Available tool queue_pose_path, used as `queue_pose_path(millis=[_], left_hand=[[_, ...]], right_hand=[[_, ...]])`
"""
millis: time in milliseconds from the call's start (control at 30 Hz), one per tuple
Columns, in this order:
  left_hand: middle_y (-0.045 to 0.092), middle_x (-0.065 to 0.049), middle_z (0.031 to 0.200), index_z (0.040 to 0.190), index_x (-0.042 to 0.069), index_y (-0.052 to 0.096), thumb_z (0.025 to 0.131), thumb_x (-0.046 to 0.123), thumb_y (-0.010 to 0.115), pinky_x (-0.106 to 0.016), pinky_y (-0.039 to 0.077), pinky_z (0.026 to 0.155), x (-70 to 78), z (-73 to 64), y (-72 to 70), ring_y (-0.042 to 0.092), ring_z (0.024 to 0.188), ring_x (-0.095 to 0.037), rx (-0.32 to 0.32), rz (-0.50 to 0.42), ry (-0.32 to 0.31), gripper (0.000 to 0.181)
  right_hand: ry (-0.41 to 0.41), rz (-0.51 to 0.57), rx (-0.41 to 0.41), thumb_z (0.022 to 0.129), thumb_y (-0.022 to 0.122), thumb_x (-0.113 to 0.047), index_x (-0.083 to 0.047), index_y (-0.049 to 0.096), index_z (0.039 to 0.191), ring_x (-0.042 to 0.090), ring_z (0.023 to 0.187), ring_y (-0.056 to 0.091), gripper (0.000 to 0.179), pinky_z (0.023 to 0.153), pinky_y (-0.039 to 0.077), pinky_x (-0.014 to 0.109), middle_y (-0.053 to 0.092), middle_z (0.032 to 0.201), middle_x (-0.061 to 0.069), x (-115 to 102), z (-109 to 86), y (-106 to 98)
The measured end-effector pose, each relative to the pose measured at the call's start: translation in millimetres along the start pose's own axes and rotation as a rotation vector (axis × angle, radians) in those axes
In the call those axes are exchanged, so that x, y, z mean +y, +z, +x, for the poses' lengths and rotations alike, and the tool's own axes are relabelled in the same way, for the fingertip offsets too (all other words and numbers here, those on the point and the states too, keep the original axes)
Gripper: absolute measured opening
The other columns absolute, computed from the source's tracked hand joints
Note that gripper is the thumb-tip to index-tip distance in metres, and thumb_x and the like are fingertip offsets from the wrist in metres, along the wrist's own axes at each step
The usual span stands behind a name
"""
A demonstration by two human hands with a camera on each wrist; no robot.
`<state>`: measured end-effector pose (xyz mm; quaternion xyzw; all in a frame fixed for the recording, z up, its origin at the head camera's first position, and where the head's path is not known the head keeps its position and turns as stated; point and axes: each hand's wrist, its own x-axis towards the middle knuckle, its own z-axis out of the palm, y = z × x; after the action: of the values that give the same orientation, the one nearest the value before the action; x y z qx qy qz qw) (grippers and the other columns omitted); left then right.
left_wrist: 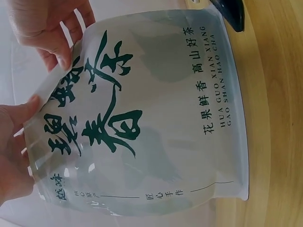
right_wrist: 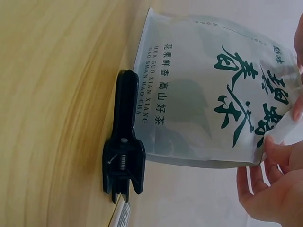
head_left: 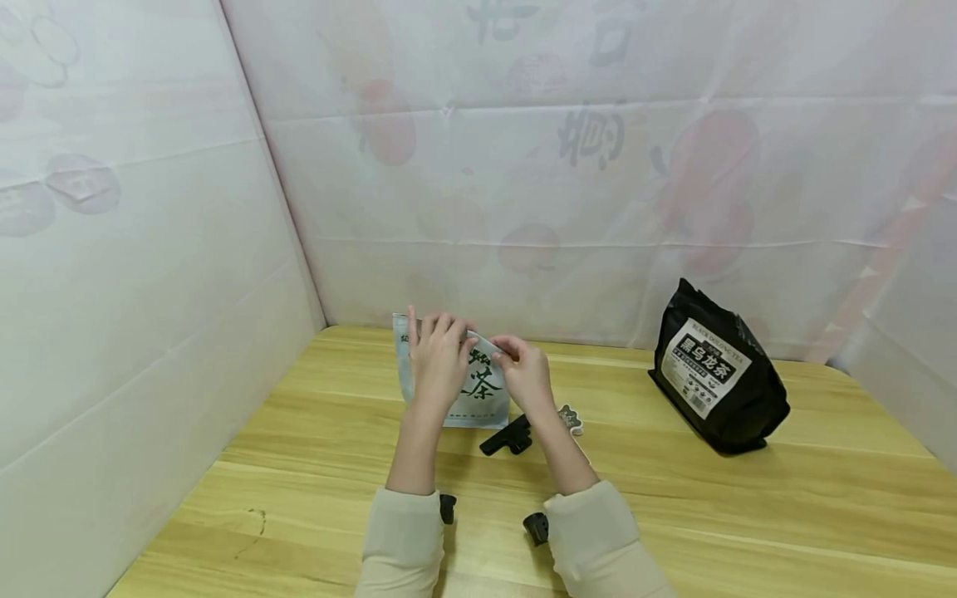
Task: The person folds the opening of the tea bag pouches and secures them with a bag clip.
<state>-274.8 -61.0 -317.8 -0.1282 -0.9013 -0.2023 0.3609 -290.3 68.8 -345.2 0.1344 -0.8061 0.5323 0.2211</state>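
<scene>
A pale blue-grey tea bag (head_left: 486,407) with dark green characters stands upright near the back edge of the table. My left hand (head_left: 439,357) grips its top edge, thumb on the printed front and fingers behind. At the top right corner, my right hand (head_left: 527,374) pinches the bag between thumb and fingers. Between the two hands the top edge is folded over, as the left wrist view shows on the bag's front (left_wrist: 156,113). A black spring clamp (right_wrist: 124,151) lies on the table close to the bag's base.
A large black bag of oolong tea (head_left: 710,374) leans at the right. Partly hidden by my right forearm lies a small flat patterned piece (head_left: 571,418). Fabric walls (head_left: 478,208) enclose the wooden table (head_left: 314,482) at the back and sides.
</scene>
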Motion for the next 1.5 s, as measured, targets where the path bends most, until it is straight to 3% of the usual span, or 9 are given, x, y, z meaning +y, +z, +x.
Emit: queue_pose_path(millis=[267,633,767,1133,1500], left_hand=[[0.057,-0.001,0.096,0.094,0.016,0.065,0.086,0.023,0.065,-0.041,-0.007,0.108,-0.5,-0.3,-2.6,0.043,0.111,-0.024,-0.045,0.014,-0.002,0.011],[0.057,-0.001,0.098,0.096,0.016,0.065,0.087,0.025,0.063,-0.042,-0.007,0.108,0.0,-0.2,-3.4,0.043,0.113,-0.025,-0.053,0.03,-0.001,0.012],[0.057,-0.001,0.097,0.095,0.015,0.065,0.086,0.024,0.064,-0.042,-0.006,0.108,-0.3,0.1,-3.5,0.043,0.113,-0.024,-0.049,0.023,-0.002,0.013],[0.058,0.0,0.1,0.096,0.016,0.065,0.088,0.025,0.063,-0.039,-0.009,0.107,-0.2,-1.3,-5.2,0.043,0.113,-0.023,-0.063,-0.015,-0.013,0.013],[0.059,-0.002,0.106,0.102,0.016,0.065,0.088,0.027,0.063,-0.038,-0.008,0.108,-4.0,-0.2,-9.5,0.044,0.113,-0.022,-0.1,-0.041,-0.02,0.018]], right_hand=[[0.003,-0.015,0.002,0.084,0.061,0.005,0.003,0.066,0.096,0.026,0.081,0.061,0.012,0.07,0.05,0.038,0.066,0.09,0.014,-1,-0.8,2],[0.032,0.049,-0.257,0.089,0.06,-0.004,-0.001,0.063,0.109,0.029,0.1,0.057,0.021,0.081,0.049,0.041,0.063,0.105,0.014,4,5.7,-20],[0.025,0.024,-0.299,0.089,0.06,-0.006,0.001,0.063,0.11,0.031,0.104,0.056,0.022,0.083,0.047,0.044,0.063,0.106,0.014,7,7.1,-23],[0.097,0.002,-0.201,0.087,0.063,-0.005,0.001,0.066,0.101,0.025,0.092,0.061,0.016,0.078,0.05,0.038,0.065,0.097,0.012,8,5.5,-17],[0.099,-0.003,-0.196,0.087,0.062,-0.006,0.0,0.066,0.1,0.025,0.091,0.06,0.015,0.077,0.05,0.038,0.065,0.096,0.011,9,5.9,-15]])
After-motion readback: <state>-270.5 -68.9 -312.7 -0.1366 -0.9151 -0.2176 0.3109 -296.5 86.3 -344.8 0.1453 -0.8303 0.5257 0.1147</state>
